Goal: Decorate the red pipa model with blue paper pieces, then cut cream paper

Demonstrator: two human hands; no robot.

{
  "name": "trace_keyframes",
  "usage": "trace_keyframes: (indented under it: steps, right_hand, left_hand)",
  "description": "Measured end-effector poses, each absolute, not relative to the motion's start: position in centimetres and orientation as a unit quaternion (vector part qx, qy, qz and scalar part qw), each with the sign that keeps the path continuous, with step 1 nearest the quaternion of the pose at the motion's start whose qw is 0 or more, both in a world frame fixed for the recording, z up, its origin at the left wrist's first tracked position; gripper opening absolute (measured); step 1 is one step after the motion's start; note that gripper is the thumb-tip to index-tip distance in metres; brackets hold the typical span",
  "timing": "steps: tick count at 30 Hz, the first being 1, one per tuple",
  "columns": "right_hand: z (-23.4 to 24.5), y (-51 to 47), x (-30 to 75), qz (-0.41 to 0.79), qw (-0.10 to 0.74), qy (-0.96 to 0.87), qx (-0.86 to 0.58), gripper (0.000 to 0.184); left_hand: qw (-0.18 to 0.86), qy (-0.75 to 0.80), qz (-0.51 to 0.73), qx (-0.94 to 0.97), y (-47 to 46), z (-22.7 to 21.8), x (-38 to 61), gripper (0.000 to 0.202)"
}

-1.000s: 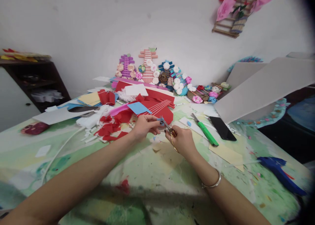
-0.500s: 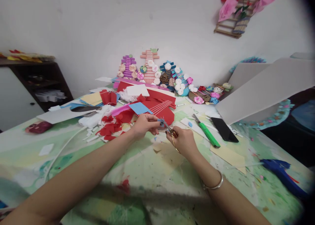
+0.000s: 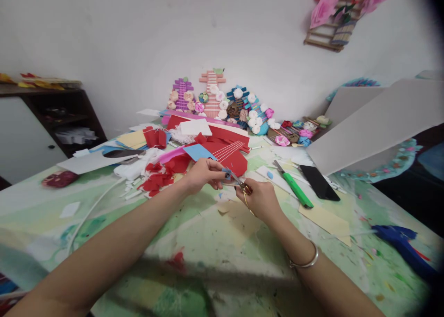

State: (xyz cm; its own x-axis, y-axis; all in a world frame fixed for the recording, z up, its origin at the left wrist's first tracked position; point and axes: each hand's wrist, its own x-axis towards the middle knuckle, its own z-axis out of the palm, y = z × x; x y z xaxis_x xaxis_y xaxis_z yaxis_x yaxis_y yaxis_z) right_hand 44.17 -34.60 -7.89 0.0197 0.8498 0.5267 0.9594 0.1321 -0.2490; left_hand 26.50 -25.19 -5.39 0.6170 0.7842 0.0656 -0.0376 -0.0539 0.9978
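Note:
My right hand (image 3: 261, 197) is closed around the gold handles of a pair of scissors (image 3: 239, 181). Their blades point up and left, towards the fingertips of my left hand (image 3: 205, 173). Between my left thumb and fingers is pinched a small blue piece of paper (image 3: 226, 170), mostly hidden by the fingers; the blades are right at it. Just behind my hands lie a blue paper sheet (image 3: 198, 152) and a red paper shape with white strings (image 3: 233, 158). A heap of red scraps (image 3: 157, 180) sits left of my left hand.
Right of my hands lie a green utility knife (image 3: 294, 187), a black phone (image 3: 319, 183) and a blue glue gun (image 3: 402, 247). A white cable (image 3: 92, 210) runs across the left side. Decorated paper instruments (image 3: 213, 95) lean along the wall. Large white boards (image 3: 374, 122) stand at right.
The whole view has shifted slightly, so things appear a little further right. Both hands keep nearly the same pose, with the scissors still at the blue piece.

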Motion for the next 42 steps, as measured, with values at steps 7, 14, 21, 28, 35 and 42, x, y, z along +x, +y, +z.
trace_keyframes:
  steps: [7, 14, 21, 28, 35, 42]
  right_hand:
    - [-7.8, -34.7, 44.2, -0.102, 0.266, -0.697, -0.658, 0.022]
    - [-7.7, -34.7, 44.2, -0.112, 0.237, -0.697, -0.668, 0.022]
    - [-7.5, -34.8, 44.2, -0.129, 0.208, -0.699, -0.671, 0.022]
    - [-7.5, -34.8, 44.4, -0.14, 0.181, -0.705, -0.672, 0.022]
    - [-7.3, -34.9, 44.1, -0.126, 0.186, -0.699, -0.679, 0.023]
    - [-7.2, -35.0, 43.8, -0.11, 0.21, -0.703, -0.671, 0.02]
  left_hand:
    - [0.616, 0.309, 0.317, 0.652, -25.2, -5.1, 26.4, 0.014]
    - [0.59, 0.325, 0.297, 0.677, -25.3, -4.7, 26.1, 0.009]
    - [0.575, 0.327, 0.288, 0.693, -25.3, -4.4, 25.9, 0.008]
    - [0.564, 0.324, 0.275, 0.708, -25.2, -4.3, 25.8, 0.01]
    - [0.576, 0.319, 0.278, 0.699, -25.3, -4.6, 26.0, 0.013]
    - [0.6, 0.293, 0.262, 0.697, -25.2, -5.1, 26.1, 0.013]
